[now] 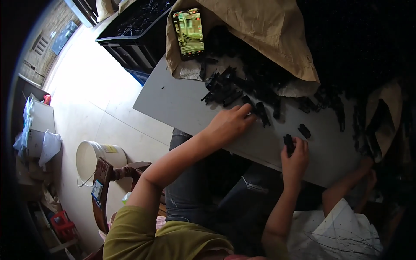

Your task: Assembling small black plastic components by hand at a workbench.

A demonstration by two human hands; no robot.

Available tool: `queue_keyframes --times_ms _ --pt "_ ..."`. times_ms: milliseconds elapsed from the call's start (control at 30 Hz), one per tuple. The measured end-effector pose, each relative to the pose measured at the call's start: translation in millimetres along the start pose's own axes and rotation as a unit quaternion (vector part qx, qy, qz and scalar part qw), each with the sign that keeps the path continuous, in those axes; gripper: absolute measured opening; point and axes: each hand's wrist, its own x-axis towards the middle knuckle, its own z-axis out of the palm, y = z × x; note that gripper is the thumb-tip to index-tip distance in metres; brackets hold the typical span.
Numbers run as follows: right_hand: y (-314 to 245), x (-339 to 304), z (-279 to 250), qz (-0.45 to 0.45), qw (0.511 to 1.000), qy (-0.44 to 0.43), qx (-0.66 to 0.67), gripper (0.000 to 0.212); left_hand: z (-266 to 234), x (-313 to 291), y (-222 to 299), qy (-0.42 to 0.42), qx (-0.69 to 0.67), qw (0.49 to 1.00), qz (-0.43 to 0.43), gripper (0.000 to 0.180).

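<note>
Under the edge of a paper sack on the grey table lies a loose pile of small black parts (225,89), plastic by the look of them. At the near side of that pile, my left hand (229,125) has its fingers closed on a black part (247,101), mostly hidden by the fingertips. My right hand (295,157) pinches a short black part (288,144) between thumb and fingers, near the table's front edge. A single black part (304,131) rests just beyond my right hand. Another long one (262,114) lies beside my left fingertips.
The brown paper sack (268,30) carries a lit phone (189,34). A black crate (132,47) of dark parts stands beyond the table's left end. Another person's arm (346,182) reaches in at right. A white bucket (113,155) and wooden chair (100,195) stand at left.
</note>
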Motion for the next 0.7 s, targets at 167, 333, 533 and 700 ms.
queue_keyframes --times_ms 167,333,533,700 --pt "-0.3 -0.9 -0.8 -0.007 0.997 -0.048 0.068 0.029 -15.8 -7.9 24.5 0.087 -0.392 0.906 -0.130 0.029" --pt "-36.4 -10.4 -9.8 -0.073 0.956 -0.089 0.270 0.032 -6.3 -20.8 28.6 0.038 -0.371 0.925 -0.071 0.033" --pt "-39.8 -15.2 -8.2 -0.121 0.964 -0.096 0.217 0.033 -4.2 -27.2 31.7 -0.001 -0.398 0.912 -0.095 0.032" --pt "-40.0 -17.5 -12.5 -0.144 0.964 -0.085 0.209 0.032 -11.3 -26.8 35.1 -0.015 -0.421 0.899 -0.118 0.029"
